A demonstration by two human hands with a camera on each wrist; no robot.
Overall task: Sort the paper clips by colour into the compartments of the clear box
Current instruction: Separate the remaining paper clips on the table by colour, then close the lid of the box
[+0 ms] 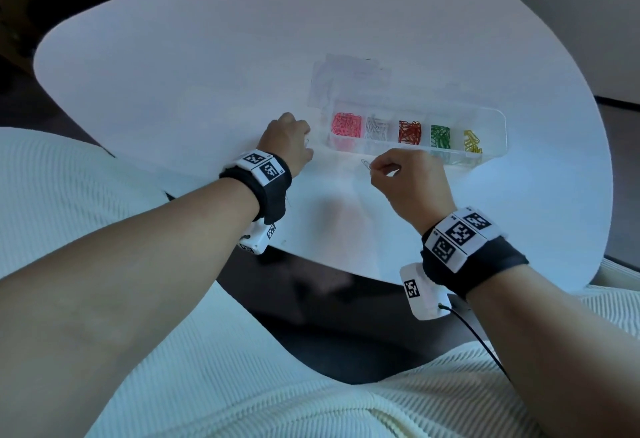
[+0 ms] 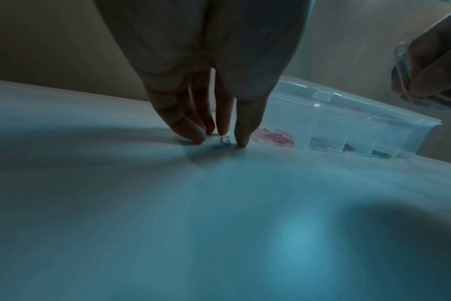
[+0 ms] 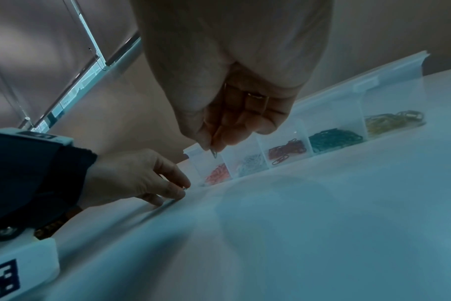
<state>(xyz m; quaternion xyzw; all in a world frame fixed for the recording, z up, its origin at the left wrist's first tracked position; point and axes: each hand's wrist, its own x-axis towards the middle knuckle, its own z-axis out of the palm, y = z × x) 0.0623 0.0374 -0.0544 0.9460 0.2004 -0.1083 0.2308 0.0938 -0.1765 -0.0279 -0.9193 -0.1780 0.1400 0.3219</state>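
Observation:
The clear box (image 1: 498,119) lies on the white table (image 1: 207,57), just beyond both hands. Its compartments hold, from left to right, pink clips (image 1: 346,124), silver clips (image 1: 377,128), red clips (image 1: 409,131), green clips (image 1: 440,135) and yellow clips (image 1: 472,141). My right hand (image 1: 372,169) hovers in front of the box and pinches a silver paper clip (image 1: 364,163) (image 3: 214,153) between thumb and forefinger. My left hand (image 1: 309,145) is down on the table at the box's left end. Its fingertips (image 2: 241,142) close around a small silver clip (image 2: 225,141).
A flat clear plastic sheet or lid (image 1: 346,81) lies behind the box's left half. The table's curved front edge (image 1: 311,261) runs just under my wrists, with a dark gap and white ribbed cloth (image 1: 242,385) below it.

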